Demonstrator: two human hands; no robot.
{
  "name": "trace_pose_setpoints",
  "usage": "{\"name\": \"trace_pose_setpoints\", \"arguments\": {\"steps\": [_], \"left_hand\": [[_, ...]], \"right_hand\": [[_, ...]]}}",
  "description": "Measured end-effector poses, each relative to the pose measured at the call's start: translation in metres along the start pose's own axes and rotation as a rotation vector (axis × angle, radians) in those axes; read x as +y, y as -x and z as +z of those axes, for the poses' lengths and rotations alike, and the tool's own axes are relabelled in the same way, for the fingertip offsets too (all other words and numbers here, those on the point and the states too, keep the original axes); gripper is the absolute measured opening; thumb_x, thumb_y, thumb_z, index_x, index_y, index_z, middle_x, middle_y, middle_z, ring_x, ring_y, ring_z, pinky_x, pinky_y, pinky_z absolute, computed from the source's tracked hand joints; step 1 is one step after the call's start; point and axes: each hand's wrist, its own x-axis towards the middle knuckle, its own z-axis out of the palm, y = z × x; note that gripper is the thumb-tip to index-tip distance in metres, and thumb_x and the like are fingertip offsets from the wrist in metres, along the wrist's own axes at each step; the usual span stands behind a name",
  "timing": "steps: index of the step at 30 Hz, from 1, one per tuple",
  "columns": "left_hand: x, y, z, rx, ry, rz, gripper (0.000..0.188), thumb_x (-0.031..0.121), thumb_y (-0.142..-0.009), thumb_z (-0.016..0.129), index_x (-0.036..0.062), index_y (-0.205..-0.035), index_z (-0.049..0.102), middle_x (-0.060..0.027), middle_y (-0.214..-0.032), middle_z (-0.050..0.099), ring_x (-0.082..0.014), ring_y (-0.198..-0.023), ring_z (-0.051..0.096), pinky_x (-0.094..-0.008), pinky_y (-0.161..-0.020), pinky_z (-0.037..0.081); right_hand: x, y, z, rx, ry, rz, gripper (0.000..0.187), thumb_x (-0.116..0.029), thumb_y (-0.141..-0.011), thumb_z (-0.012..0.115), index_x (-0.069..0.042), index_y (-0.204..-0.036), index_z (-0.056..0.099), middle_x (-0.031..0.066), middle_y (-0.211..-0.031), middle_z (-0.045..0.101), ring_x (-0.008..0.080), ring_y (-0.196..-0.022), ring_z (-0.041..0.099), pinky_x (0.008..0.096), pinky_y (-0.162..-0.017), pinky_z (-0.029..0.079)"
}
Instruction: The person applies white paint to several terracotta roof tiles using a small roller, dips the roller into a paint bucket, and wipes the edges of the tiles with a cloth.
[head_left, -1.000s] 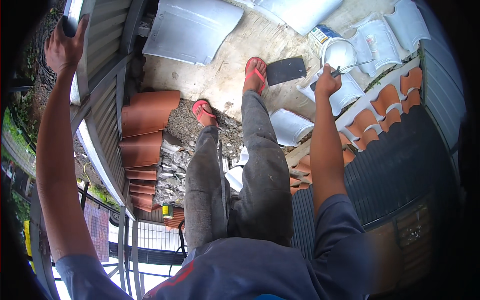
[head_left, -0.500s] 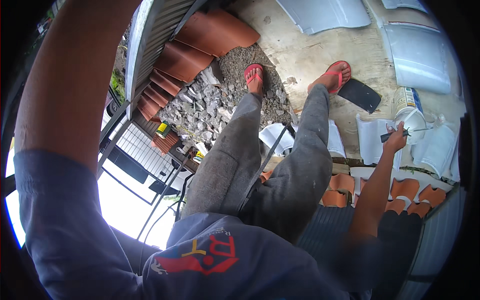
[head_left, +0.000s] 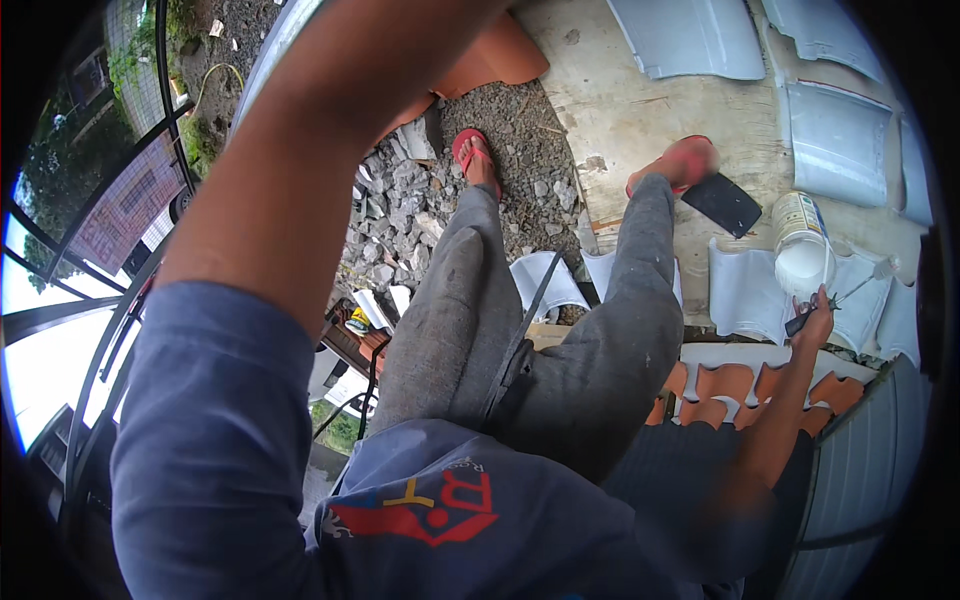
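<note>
Out to the right, my right hand (head_left: 817, 320) is closed round a trowel-like tool with a black handle (head_left: 796, 325) and a thin metal blade (head_left: 866, 283). Just beyond the knuckles is a white bucket (head_left: 803, 262) with a printed label. Its thin handle runs down to my fingers; whether they also hold it, I cannot tell. My left arm (head_left: 300, 170) reaches up across the view, and its hand is beyond the top edge.
My feet in red flip-flops stand apart, one on gravel (head_left: 515, 130), one on a worn board (head_left: 600, 110). A dark flat piece (head_left: 722, 204) lies by the right foot. Pale glazed roof tiles (head_left: 838, 140) surround the board; orange tiles (head_left: 725, 381) line the lower right.
My left arm has swung rightward across the view, covering most of the orange tiles at upper left. My right hand and its tool sit slightly lower, closer to the bucket's near end.
</note>
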Motion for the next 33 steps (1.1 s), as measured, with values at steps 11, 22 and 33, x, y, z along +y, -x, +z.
{"name": "trace_pose_setpoints", "arguments": {"steps": [11,22,33], "left_hand": [[-0.108,0.649,-0.047,-0.612,-0.001,-0.909,0.028,0.025,-0.082,0.071,0.0031,-0.100,0.072,-0.0230,-0.103,0.072,-0.0409,-0.097,0.069,-0.0485,-0.087,0.056],[-0.390,0.587,-0.215,0.263,-0.596,-0.615,0.052,0.055,-0.092,0.066,0.0138,-0.124,0.071,-0.0170,-0.120,0.067,-0.0347,-0.117,0.060,-0.0434,-0.104,0.044],[-0.451,0.534,-0.091,-0.023,-0.770,-0.635,0.049,0.041,-0.100,0.034,0.0127,-0.116,0.070,-0.0138,-0.125,0.066,-0.0318,-0.122,0.058,-0.0447,-0.107,0.038]], "right_hand": [[0.001,0.206,0.089,-0.007,0.060,-0.215,0.021,-0.025,-0.102,0.063,-0.011,-0.090,0.054,-0.0009,-0.071,0.048,0.0117,-0.053,0.042,0.0364,-0.074,0.054],[0.098,0.242,0.286,-0.158,0.162,-0.232,0.015,-0.018,-0.095,0.070,-0.004,-0.097,0.062,0.0040,-0.076,0.059,0.0118,-0.052,0.052,0.0359,-0.057,0.060],[0.168,0.297,0.414,-0.252,0.029,-0.228,0.023,-0.016,-0.090,0.078,0.002,-0.101,0.071,0.0037,-0.079,0.064,0.0096,-0.054,0.050,0.0274,-0.050,0.046]]}}
